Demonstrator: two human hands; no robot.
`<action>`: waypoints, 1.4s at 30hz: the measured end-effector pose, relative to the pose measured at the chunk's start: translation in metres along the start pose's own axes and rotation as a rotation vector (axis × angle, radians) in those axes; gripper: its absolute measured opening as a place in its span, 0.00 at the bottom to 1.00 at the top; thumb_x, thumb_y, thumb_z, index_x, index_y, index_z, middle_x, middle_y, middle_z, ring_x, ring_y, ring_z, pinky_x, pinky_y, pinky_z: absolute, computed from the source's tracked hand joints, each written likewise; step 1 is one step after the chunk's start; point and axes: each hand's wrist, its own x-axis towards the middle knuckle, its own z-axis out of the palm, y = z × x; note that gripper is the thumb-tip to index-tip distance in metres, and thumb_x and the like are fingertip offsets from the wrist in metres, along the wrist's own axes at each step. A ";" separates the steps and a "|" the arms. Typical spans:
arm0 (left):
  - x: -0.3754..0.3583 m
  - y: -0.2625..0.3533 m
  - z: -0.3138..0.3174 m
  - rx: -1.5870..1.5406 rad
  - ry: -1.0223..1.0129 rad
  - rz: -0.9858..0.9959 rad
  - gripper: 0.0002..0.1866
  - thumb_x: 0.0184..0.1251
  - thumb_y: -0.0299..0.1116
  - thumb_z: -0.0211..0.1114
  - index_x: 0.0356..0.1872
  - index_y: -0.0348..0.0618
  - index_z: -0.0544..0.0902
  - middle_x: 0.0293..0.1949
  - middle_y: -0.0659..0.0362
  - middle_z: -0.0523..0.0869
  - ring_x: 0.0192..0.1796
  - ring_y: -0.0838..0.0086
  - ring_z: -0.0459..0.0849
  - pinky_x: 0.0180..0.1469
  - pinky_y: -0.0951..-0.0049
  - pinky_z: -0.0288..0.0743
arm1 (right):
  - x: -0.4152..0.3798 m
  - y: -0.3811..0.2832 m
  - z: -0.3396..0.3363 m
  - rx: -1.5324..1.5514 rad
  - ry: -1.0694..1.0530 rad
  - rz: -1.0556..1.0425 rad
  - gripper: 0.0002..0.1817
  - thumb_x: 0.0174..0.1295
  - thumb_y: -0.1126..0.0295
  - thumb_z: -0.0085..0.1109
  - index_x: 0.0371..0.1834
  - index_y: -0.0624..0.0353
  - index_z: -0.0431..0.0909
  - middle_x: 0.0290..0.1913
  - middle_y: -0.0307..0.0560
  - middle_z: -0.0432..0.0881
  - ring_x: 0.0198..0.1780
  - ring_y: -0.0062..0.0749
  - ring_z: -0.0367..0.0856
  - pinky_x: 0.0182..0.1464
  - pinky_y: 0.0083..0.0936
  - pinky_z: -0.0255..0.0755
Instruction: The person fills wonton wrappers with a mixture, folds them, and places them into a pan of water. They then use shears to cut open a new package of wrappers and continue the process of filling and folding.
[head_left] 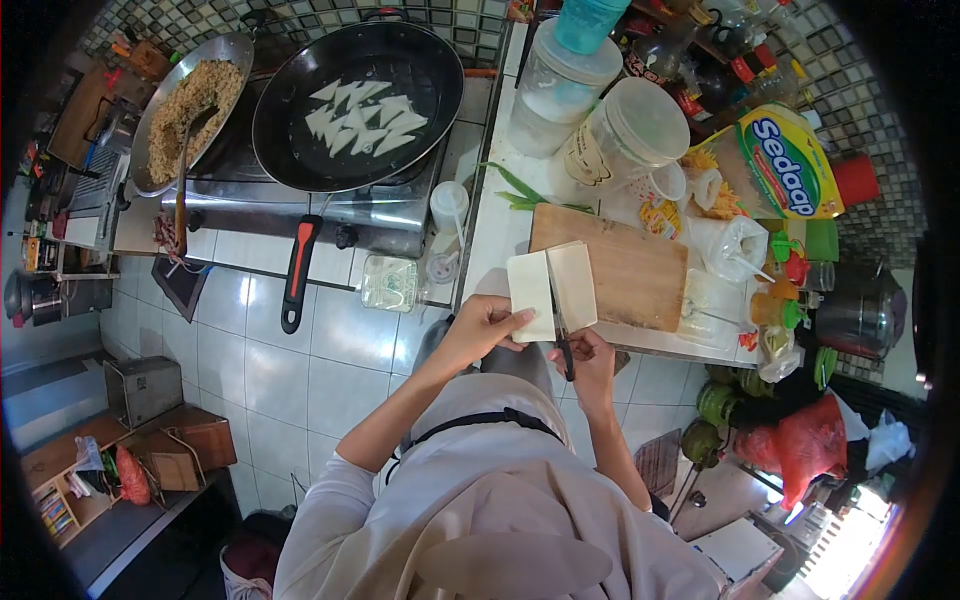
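Note:
My left hand [486,325] pinches the left part of a pale, flat square sheet stack [531,297]. Black-handled scissors [566,350] are in my right hand [590,365], with the blades upright between that left part and a second pale piece [573,284] on the right. The right piece overlaps the near left corner of a wooden cutting board [630,265]. Both hands are in front of my body at the counter's edge. The fingers of my right hand wrap the scissor handles.
A black pan [358,105] with white triangles sits on the stove [300,215], its handle jutting toward me. Left of it stands a wok [192,110] with crumbly brown food and a spatula. Plastic jars [635,130] and a yellow-green Sedaap packet [785,160] stand behind the board.

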 end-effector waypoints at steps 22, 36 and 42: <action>0.017 0.037 0.055 0.268 0.137 0.369 0.20 0.67 0.34 0.61 0.19 0.29 0.70 0.18 0.61 0.76 0.28 0.85 0.79 0.25 0.78 0.80 | -0.032 -0.013 -0.076 0.178 -0.148 -0.036 0.40 0.36 0.44 0.76 0.45 0.65 0.74 0.22 0.36 0.73 0.18 0.17 0.67 0.20 0.14 0.57; 0.028 0.020 0.051 -0.113 -0.022 -0.049 0.15 0.71 0.39 0.56 0.34 0.35 0.75 0.28 0.56 0.80 0.28 0.71 0.86 0.29 0.74 0.84 | -0.032 0.020 -0.049 0.299 -0.053 0.054 0.17 0.58 0.61 0.65 0.44 0.60 0.74 0.23 0.36 0.73 0.19 0.19 0.70 0.20 0.15 0.55; 0.019 0.024 0.046 -0.221 -0.108 -0.127 0.17 0.72 0.40 0.53 0.43 0.32 0.74 0.31 0.51 0.83 0.26 0.69 0.86 0.28 0.73 0.84 | -0.025 0.024 -0.031 0.252 0.106 -0.044 0.19 0.60 0.61 0.63 0.49 0.59 0.73 0.27 0.38 0.77 0.25 0.18 0.74 0.23 0.14 0.61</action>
